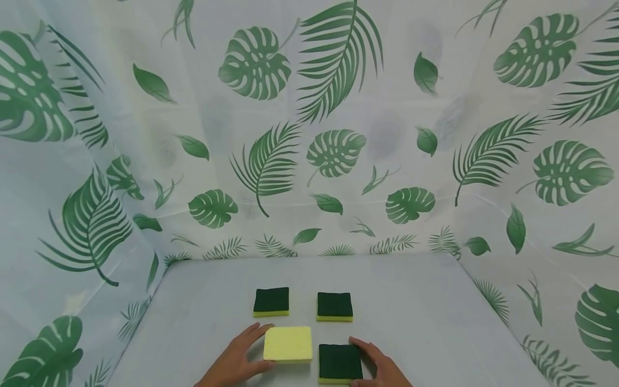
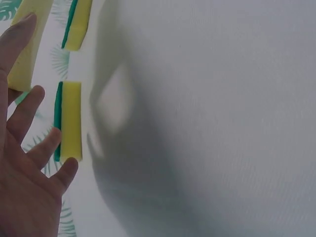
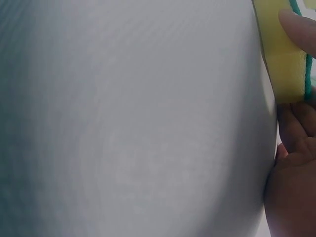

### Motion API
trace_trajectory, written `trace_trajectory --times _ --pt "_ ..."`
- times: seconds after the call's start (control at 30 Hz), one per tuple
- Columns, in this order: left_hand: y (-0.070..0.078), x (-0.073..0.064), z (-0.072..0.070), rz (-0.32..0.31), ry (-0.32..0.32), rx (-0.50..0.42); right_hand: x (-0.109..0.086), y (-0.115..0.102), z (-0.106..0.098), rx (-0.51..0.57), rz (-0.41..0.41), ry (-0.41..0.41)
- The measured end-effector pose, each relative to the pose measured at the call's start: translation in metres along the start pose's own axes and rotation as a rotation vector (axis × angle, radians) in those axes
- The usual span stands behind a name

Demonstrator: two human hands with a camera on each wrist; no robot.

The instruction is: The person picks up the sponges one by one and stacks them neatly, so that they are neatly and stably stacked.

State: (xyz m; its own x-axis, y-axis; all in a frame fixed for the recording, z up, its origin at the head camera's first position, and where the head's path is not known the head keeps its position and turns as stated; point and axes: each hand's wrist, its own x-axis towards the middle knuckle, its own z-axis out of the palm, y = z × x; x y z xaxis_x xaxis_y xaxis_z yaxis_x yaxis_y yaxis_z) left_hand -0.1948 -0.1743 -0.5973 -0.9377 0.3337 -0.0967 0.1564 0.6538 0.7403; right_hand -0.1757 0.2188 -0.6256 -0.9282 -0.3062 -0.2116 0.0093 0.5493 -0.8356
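My left hand point(image 1: 235, 359) pinches a sponge point(image 1: 288, 343) between thumb and index finger, its yellow side up. In the left wrist view that sponge point(image 2: 25, 59) is raised off the table, and the other fingers are spread apart. Just right of it, my right hand point(image 1: 383, 367) holds another sponge point(image 1: 340, 362) by its near and far edges, dark green scouring side up. The right wrist view has the thumb on the yellow side of this sponge point(image 3: 282, 54), which sits at the table surface. Farther back lie two more green-side-up sponges, one left point(image 1: 272, 301) and one right point(image 1: 335, 306).
A pale table point(image 1: 411, 301) spreads under everything. Hanging cloth point(image 1: 367, 226) with green leaf prints encloses its back, left and right sides.
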Motion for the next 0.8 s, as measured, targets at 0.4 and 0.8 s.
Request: trace_trajectory --times 0.4,0.8 --pt "0.013 0.012 0.023 0.066 -0.021 -0.001 0.002 -0.004 0.003 -0.057 0.039 0.047" --pt "0.026 0.026 0.049 0.075 -0.063 -0.029 0.001 -0.004 0.003 -0.02 0.039 0.039"
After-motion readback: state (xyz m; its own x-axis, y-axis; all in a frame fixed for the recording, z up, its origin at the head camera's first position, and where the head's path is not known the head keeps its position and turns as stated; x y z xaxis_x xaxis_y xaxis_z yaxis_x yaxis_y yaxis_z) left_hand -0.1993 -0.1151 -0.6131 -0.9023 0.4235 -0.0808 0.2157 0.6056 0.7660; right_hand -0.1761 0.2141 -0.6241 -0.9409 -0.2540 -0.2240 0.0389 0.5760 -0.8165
